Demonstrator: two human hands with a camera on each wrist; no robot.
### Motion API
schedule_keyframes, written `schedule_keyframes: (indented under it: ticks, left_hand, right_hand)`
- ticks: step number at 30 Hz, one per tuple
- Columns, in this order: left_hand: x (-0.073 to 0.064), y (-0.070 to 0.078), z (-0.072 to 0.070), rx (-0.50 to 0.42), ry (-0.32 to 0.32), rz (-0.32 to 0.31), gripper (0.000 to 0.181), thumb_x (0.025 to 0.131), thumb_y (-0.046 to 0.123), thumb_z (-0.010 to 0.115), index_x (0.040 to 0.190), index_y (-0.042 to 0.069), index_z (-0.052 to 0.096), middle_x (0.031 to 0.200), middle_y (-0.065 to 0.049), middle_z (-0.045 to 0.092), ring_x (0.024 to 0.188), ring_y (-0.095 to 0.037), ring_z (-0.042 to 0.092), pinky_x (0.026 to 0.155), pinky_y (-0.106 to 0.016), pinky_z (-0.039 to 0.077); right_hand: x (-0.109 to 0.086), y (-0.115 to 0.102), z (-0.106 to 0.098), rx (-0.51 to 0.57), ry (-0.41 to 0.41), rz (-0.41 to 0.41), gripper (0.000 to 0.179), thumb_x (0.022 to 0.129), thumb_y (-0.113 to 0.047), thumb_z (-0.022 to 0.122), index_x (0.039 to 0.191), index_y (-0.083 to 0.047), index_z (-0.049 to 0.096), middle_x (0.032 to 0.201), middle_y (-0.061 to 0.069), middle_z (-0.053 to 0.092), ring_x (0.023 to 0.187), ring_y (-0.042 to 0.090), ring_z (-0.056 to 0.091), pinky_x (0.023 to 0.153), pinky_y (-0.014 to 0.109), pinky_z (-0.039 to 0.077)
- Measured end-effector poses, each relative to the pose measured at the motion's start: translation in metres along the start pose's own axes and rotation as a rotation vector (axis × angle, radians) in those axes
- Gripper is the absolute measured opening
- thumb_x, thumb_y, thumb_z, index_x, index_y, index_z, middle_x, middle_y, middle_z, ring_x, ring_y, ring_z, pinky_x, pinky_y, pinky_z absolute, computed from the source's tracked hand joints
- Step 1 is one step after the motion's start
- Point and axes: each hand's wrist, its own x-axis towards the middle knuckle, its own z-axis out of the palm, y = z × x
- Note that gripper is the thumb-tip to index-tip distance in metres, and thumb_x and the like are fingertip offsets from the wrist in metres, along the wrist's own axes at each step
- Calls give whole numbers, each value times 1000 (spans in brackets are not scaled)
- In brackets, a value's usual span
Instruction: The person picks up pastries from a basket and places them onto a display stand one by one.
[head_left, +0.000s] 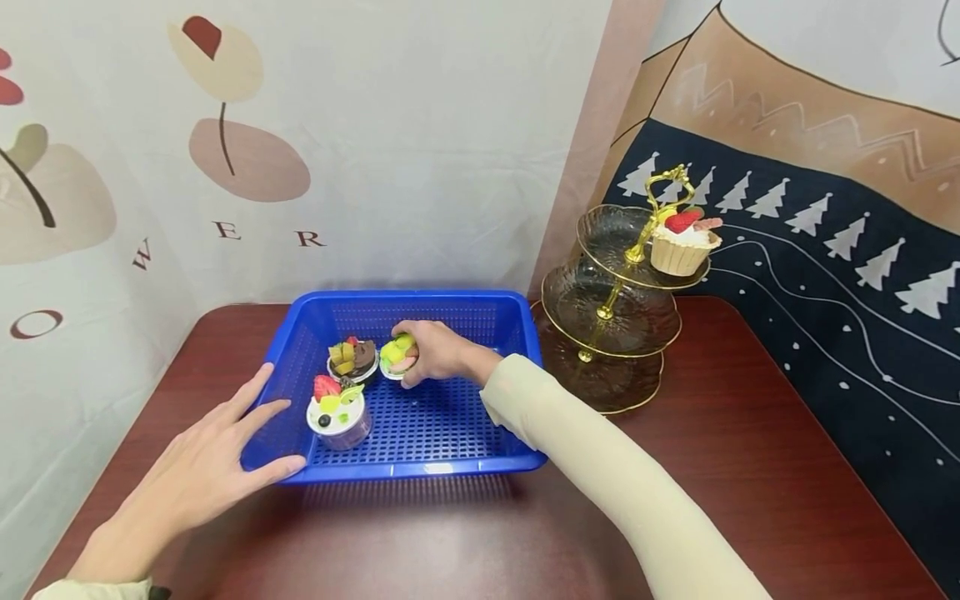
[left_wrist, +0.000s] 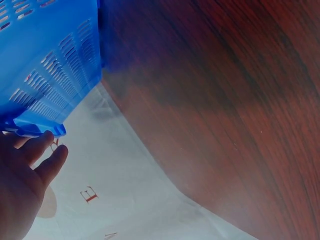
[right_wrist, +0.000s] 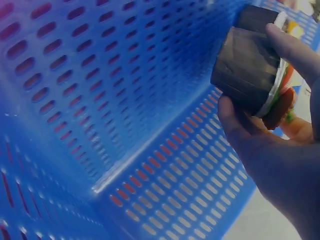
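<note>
- My left hand (head_left: 198,467) has fingers straight and spread, touching the left rim of the blue perforated plastic basket (head_left: 375,473) on the dark red wood-grained bench (head_left: 420,550); a hard push there could skid it.
- Near that side stand a white-topped cake cup with a strawberry (head_left: 337,417) and, behind, a chocolate-topped cup with yellow chunks (head_left: 365,358).
- Just right, inside the basket, my right hand (head_left: 442,350) curls its fingers round a dark-sided cup topped with yellow-green pieces (head_left: 397,354); whether it's lifted, I can't tell. A sideways swing might knock its neighbour; a loose grip could drop it.
- Rightmost, a gold-rimmed three-tier clear stand (head_left: 570,304) carries a tan strawberry cupcake (head_left: 677,248) up top; bumping the stand might topple it.
</note>
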Motion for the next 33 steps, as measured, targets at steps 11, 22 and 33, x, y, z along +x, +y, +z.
schedule_keyframes:
  ticks: [11,22,33]
  left_hand:
    - [0,-1,-2,-1,-11,-7,79,83,64,67,137,7,58,167,-7,13,129,-50,44,86,-70,43]
    - [0,-1,-3,-1,-12,-11,80,83,64,68,137,6,58,166,-9,15,129,-49,44,86,-71,43]
    - [-1,0,-2,-22,-9,-11,77,84,63,68,136,7,59,166,-8,15,127,-49,46,85,-69,44]
  right_hand:
    - [-23,-18,-40,147,99,-71,82,75,-32,89,144,-10,49,124,0,60,99,10,57,86,22,47]
    - [-86,-34,-87,100,315,-210,79,70,-42,90,137,-16,57,121,-3,62,106,10,56,92,28,46]
    - [-137,-22,-119,99,561,-274,79,67,-35,93,135,-13,60,128,0,63,111,11,58,96,34,46]
